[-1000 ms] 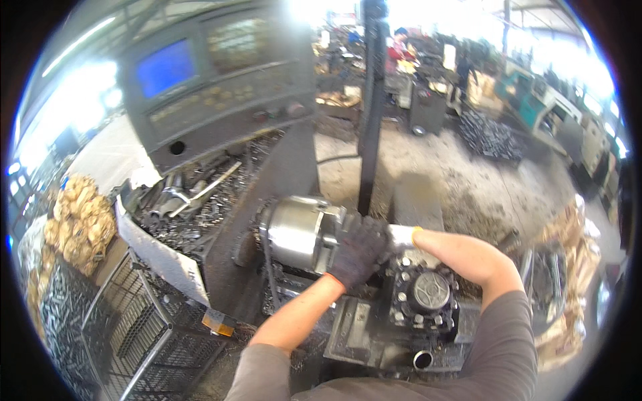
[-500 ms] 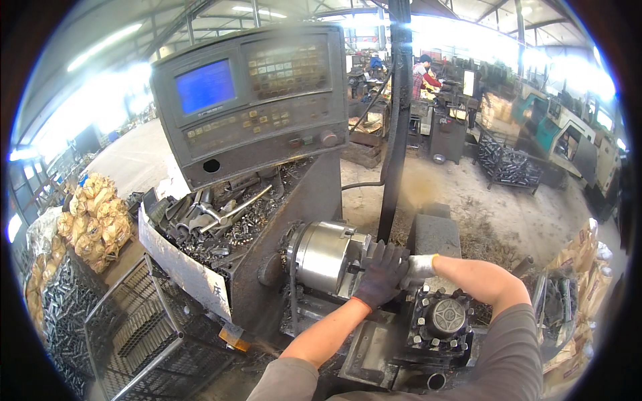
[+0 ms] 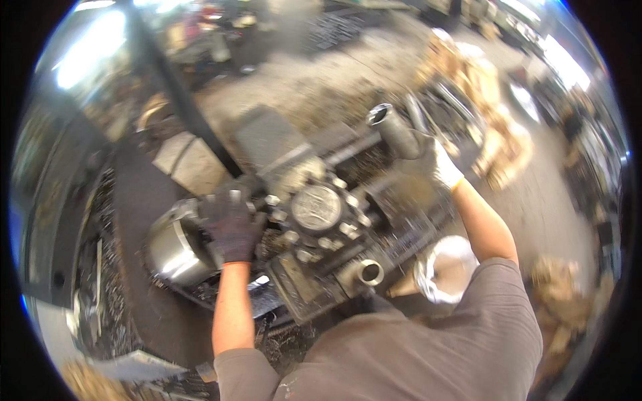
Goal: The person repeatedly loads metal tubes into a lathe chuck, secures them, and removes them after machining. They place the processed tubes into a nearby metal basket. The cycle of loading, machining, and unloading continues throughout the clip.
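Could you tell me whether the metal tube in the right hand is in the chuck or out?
Out: right hand holds the metal tube away from the chuck.

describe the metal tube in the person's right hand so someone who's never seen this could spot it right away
Start at the lathe in the middle of the picture. Above and right of its bolt-ringed tool turret, the light-gloved right hand grips a grey metal tube. Unlike the fixed tube nearer the person, it is lifted, open end up.

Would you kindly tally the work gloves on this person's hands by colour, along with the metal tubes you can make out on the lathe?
Dark glove, on the left hand at the chuck: 1
Light glove, on the right hand: 1
Metal tube held in the right hand: 1
Metal tube in the tool turret: 1
Total: 4
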### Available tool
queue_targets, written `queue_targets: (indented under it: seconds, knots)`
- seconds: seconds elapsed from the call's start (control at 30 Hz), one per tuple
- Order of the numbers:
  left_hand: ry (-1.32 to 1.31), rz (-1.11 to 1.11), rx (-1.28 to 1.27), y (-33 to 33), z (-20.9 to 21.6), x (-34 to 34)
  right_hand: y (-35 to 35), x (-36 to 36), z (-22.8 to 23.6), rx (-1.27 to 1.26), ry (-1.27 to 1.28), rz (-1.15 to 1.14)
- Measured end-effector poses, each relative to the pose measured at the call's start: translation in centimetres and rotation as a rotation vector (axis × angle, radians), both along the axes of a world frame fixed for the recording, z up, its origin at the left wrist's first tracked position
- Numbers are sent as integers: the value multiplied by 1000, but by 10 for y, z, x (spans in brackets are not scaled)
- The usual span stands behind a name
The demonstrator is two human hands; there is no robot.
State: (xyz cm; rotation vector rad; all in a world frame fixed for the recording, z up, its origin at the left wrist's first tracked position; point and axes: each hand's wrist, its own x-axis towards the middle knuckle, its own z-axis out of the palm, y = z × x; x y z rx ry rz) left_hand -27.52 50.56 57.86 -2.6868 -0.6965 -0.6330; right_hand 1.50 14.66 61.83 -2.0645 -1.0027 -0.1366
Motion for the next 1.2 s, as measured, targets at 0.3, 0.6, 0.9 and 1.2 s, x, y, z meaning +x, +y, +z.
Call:
queue_targets:
  seconds: [0.3,0.6,0.9,1.2]
  knots:
    - [179,66,134,5,-13,8,-281,-136,-249,-309,1113,-997]
    - [185,62,1,-5,-1,7,-109,-131,-44,-105,182,395]
    - [-501,-207,-83,-74,-22,-110,55,-140,76,68,130,958]
    - [-1973,685,-1462,-150,-190,-348,258,-29,41,-913,-519,571]
